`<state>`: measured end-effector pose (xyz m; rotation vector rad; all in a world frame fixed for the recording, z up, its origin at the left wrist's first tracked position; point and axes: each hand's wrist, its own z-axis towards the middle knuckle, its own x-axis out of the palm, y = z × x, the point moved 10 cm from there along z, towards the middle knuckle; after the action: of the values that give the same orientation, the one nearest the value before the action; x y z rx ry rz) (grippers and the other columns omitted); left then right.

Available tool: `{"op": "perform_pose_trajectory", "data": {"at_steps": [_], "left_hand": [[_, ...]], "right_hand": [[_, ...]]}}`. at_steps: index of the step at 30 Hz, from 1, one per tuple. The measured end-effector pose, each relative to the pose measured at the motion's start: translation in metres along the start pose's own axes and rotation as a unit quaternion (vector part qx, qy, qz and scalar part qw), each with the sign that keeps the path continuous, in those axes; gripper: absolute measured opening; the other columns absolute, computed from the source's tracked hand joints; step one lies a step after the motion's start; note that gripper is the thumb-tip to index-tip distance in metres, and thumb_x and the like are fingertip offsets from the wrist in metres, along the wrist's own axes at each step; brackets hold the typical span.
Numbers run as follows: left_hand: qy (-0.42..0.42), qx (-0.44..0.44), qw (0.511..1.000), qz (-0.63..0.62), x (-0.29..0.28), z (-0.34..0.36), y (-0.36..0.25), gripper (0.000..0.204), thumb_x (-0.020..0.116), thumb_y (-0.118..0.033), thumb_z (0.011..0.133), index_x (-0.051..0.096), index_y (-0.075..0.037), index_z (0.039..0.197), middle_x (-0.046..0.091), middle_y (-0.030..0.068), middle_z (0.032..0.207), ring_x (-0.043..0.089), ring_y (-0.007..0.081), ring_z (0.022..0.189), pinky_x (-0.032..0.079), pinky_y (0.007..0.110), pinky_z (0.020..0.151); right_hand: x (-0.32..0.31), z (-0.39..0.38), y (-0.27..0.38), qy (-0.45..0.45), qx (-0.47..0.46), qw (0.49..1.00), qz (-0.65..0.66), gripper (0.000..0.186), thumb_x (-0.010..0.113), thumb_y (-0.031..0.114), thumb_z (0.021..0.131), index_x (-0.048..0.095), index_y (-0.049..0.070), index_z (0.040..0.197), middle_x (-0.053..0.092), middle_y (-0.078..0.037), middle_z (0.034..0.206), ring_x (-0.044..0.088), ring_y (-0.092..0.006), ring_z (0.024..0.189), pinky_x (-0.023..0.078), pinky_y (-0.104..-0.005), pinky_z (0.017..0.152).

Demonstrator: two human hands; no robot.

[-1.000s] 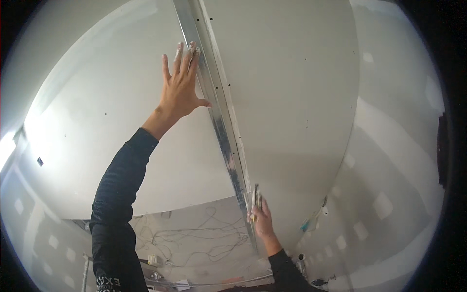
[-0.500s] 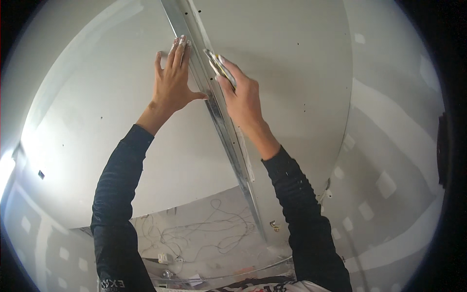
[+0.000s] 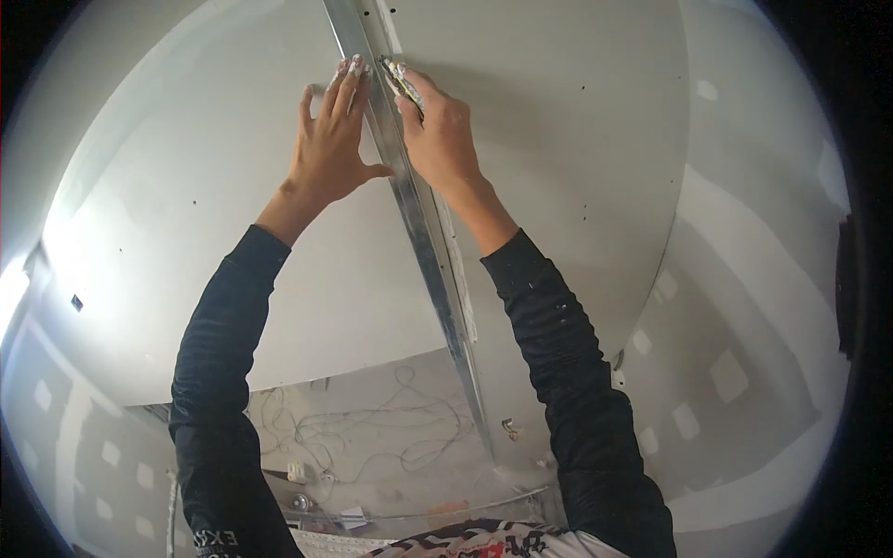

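Note:
A long metal profile (image 3: 420, 244) lies along a pale plasterboard surface (image 3: 279, 232), running from the top of the view down to the lower middle. My left hand (image 3: 330, 153) is open against it. Its whitened fingertips press near the profile's left edge, and the thumb is stretched out across it. Just right of these fingertips, my right hand (image 3: 442, 135) is closed round a utility knife (image 3: 406, 95) with yellow on its body. The knife's front end meets the profile's right edge; the blade itself is too small to make out.
Tangled cables (image 3: 372, 432) lie beyond the board's lower edge. Short wires (image 3: 509, 429) poke out right of the profile. Walls with filler patches (image 3: 728, 375) curve round both sides. A bright light (image 3: 13, 284) shines at the far left.
My right hand has moved up and left with the knife, closer to the metal profile and to my left fingertips. My left hand stays on the profile; the whole view has shifted slightly.

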<state>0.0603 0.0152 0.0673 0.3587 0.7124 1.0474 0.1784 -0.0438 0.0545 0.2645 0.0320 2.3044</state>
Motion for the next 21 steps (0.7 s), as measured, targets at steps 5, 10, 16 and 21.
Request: {"op": "perform_pose_trajectory", "data": {"at_steps": [5,10,16,21], "left_hand": [[0.011,-0.010,1.000,0.000,0.006,0.002,0.001,0.140,0.090,-0.070,0.061,0.025,-0.002,0.164,0.021,0.0134,0.173,0.018,0.0273,0.161,0.022,0.057,0.127],[0.064,-0.001,0.998,0.000,0.017,-0.002,-0.001,0.143,0.094,-0.061,0.063,0.017,0.007,0.163,0.014,0.0270,0.171,0.013,0.0415,0.160,0.017,0.066,0.127],[0.042,0.003,0.999,0.000,0.007,-0.003,-0.004,0.136,0.093,-0.062,0.066,0.022,0.005,0.162,0.016,0.0269,0.170,0.015,0.0405,0.160,0.021,0.066,0.126],[0.045,-0.005,0.999,0.010,0.010,-0.002,-0.004,0.137,0.092,-0.062,0.068,0.018,0.005,0.163,0.015,0.0267,0.170,0.015,0.0409,0.160,0.021,0.066,0.127]], "right_hand": [[0.013,-0.003,-0.003,0.025,-0.008,1.000,-0.013,0.034,0.062,0.007,0.099,0.061,-0.006,0.130,0.071,-0.029,0.104,0.069,-0.0460,0.096,0.055,-0.0521,0.086],[0.012,-0.015,0.003,0.037,-0.024,0.995,-0.094,0.032,0.062,0.002,0.098,0.063,-0.005,0.129,0.072,-0.027,0.111,0.071,-0.0431,0.100,0.057,-0.0458,0.087],[0.002,-0.074,0.003,0.074,-0.038,0.992,-0.094,0.047,0.064,0.003,0.098,0.054,-0.002,0.144,0.070,-0.027,0.102,0.072,-0.0425,0.091,0.059,-0.0491,0.079],[-0.004,-0.125,-0.009,0.126,0.050,0.985,-0.107,0.047,0.063,0.002,0.099,0.053,-0.001,0.145,0.070,-0.025,0.099,0.073,-0.0402,0.089,0.060,-0.0461,0.075]]}}
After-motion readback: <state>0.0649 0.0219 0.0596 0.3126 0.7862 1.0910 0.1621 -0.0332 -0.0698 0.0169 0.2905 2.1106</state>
